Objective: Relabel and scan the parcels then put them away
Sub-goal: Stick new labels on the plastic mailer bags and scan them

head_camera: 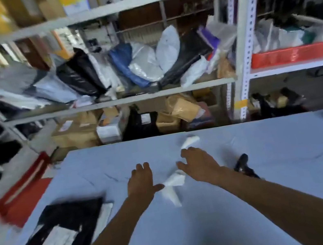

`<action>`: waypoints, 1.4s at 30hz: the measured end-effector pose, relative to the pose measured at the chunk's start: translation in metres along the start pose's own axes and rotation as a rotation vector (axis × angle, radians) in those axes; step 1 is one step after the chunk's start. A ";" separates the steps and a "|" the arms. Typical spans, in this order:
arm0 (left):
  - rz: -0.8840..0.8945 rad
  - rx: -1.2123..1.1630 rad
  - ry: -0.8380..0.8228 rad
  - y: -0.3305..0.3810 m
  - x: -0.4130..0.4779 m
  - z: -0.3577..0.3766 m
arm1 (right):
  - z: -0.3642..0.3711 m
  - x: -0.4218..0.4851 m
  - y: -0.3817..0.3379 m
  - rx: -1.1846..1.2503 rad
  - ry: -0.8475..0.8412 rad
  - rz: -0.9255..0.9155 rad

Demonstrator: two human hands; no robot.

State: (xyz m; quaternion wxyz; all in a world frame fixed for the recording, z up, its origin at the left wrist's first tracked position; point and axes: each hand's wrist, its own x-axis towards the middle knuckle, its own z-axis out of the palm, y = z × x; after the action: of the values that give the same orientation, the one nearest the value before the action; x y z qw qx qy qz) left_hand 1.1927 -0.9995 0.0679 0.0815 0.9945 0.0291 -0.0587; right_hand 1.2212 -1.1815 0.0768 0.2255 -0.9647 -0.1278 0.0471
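Head view, table: a pale blue table top (256, 202) fills the lower half, with metal shelving (122, 101) full of bagged and boxed goods behind it.
Head view, parcel: the black parcel (63, 230) lies flat at the table's near left corner, label side up, well apart from both hands. Its white label (59, 239) sits near the middle of the upper face.
Head view, left hand: the left hand (141, 181) is over the table, palm down, fingers loosely together, thumb out toward the white scrap. It looks empty, though motion blur makes it hard to be sure the thumb touches the paper.
Head view, right hand: the right hand (199, 164) hovers just right of the scrap, fingers curled downward and slightly parted. Whether it pinches anything cannot be told.
Head view, paper: a crumpled white strip (174, 187) lies between the two hands, likely peeled label backing. A second white scrap (190, 141) lies just beyond the right hand.
Head view, scanner: a dark object (243, 165), probably the scanner, lies beside the right forearm.
Handling, parcel: judging by its sheen and flat lie, it is a soft plastic mailer, light, floppy and slippery.
Handling, grip: best taken by an edge or corner, clear of the label, or slid flat under an open palm.
Handling, paper: the strip is weightless and may cling to fingers.
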 end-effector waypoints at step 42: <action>-0.901 -0.464 -0.106 -0.440 0.018 0.125 | 0.362 0.200 -0.316 -0.002 -0.572 -0.013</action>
State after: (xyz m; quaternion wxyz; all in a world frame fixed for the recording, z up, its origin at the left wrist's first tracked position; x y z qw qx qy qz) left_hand 1.1673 -0.5858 -0.1265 0.2683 0.8345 0.4632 -0.1305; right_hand 1.2885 -0.7015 -0.1121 0.1797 -0.9117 -0.1924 0.3156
